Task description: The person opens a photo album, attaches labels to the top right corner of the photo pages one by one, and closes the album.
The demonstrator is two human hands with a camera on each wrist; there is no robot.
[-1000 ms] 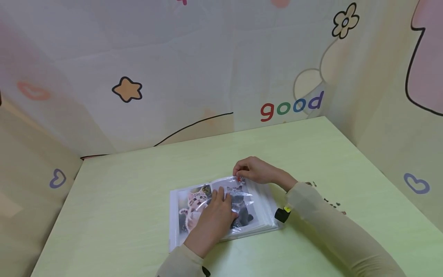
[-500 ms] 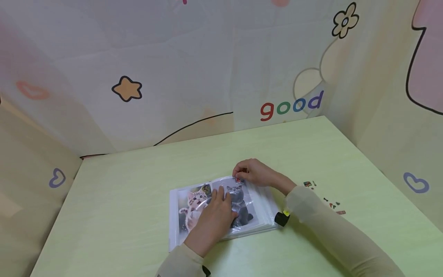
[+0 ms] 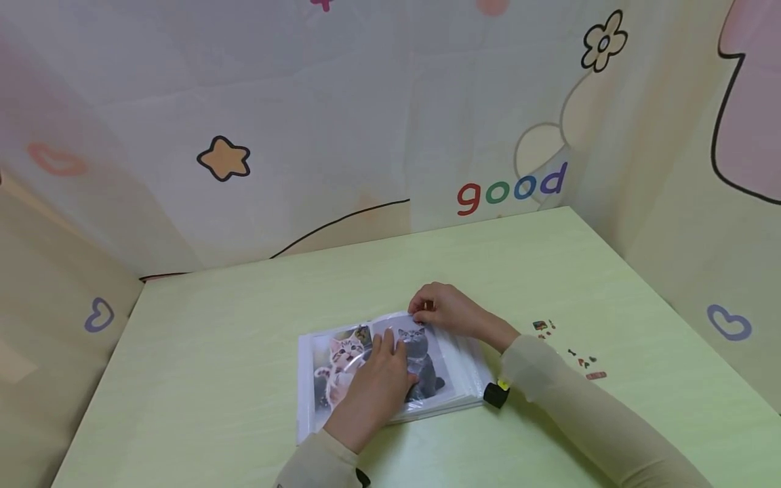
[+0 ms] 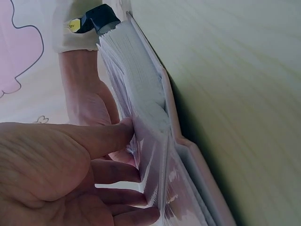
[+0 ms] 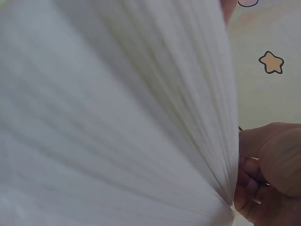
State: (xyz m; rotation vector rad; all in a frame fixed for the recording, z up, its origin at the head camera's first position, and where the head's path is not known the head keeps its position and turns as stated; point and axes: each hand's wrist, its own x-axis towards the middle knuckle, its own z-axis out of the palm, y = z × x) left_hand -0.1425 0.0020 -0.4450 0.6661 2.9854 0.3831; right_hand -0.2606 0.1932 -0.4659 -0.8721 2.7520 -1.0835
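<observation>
A photo album (image 3: 306,386) with clear plastic pages lies open on the table. A pinkish cat picture (image 3: 346,349) fills its left page and a grey cat picture (image 3: 427,373) its right. My left hand (image 3: 375,393) rests with fingers extended across the grey cat's page, near the spine. At the top edge of that page, my right hand (image 3: 451,312) pinches the plastic with curled fingers; a tiny reddish piece shows under the thumb. The left wrist view has the thick page stack (image 4: 136,70) edge-on. Fanned pages (image 5: 117,117) fill most of the right wrist view.
Several small cut-outs lie right of the album, among them a dark rectangle (image 3: 539,326), a bone shape (image 3: 571,352) and a reddish strip (image 3: 596,375). A printed cloth (image 3: 305,135) walls the table's back and sides. A black device (image 3: 496,394) hangs at the right wrist.
The right hand has shifted slightly down and left at the page's top edge, and less of the red piece under it shows. The left hand stays in place. More cut-outs are uncovered beside the right sleeve.
</observation>
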